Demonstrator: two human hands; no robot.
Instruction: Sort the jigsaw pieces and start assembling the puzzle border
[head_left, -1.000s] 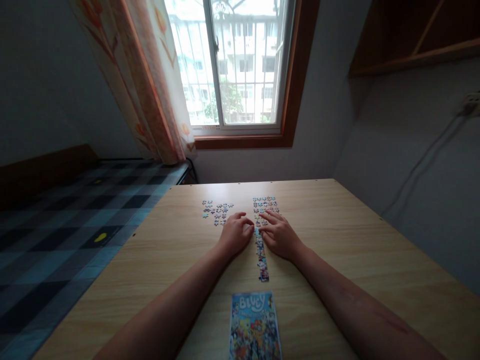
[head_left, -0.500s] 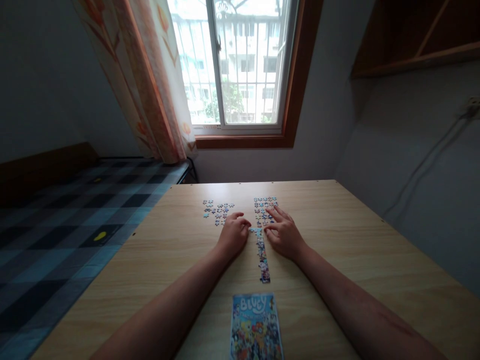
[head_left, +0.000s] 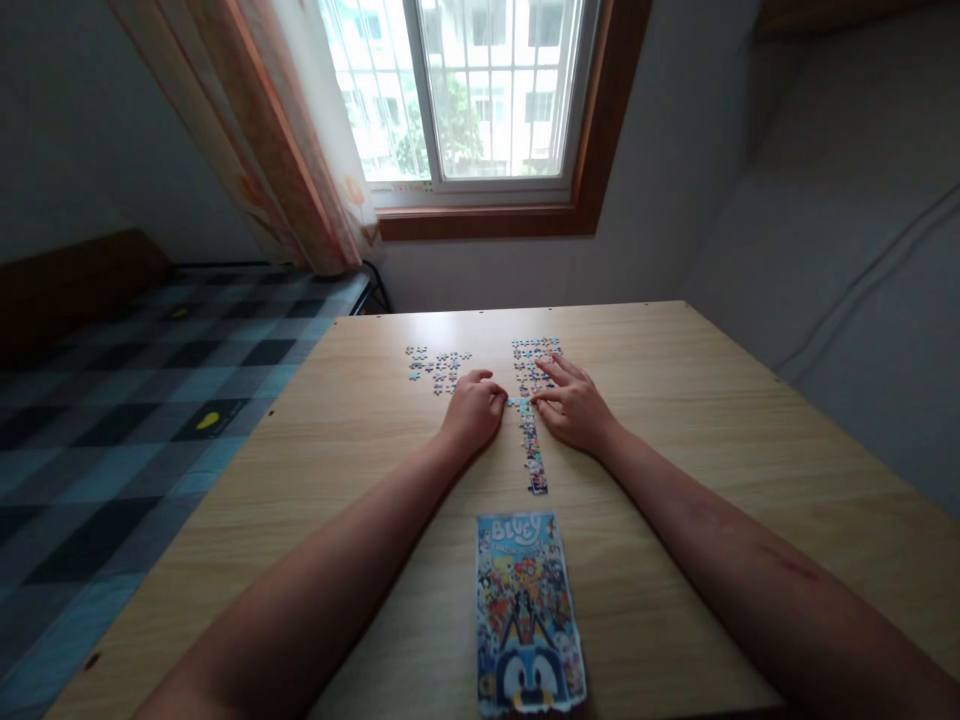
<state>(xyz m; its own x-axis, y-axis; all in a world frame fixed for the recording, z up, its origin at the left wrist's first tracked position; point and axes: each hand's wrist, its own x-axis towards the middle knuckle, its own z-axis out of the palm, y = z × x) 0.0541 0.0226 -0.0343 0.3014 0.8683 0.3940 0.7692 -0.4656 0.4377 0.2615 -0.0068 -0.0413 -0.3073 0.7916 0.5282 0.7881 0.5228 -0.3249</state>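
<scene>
A narrow column of joined puzzle pieces [head_left: 533, 455] runs down the middle of the wooden table [head_left: 697, 400]. My left hand [head_left: 472, 405] rests left of the column with its fingers curled. Its thumb and forefinger pinch a small light-blue puzzle piece [head_left: 515, 403] against the column's side. My right hand [head_left: 576, 408] lies on the other side, fingers stretched out flat. Its fingertips touch the wider patch of joined pieces [head_left: 534, 352] at the column's top. A scatter of loose pieces [head_left: 437, 366] lies just beyond my left hand.
A colourful "Bluey" picture card [head_left: 527, 610] lies near the table's front edge, between my forearms. A bed with a blue checked cover [head_left: 142, 400] stands along the table's left side. Beyond the table are a window [head_left: 465, 90], a curtain [head_left: 285, 160] and grey walls.
The view has tipped downward, so the table and card sit higher in frame. Both hands stay at the column; the right fingers have spread a little further up.
</scene>
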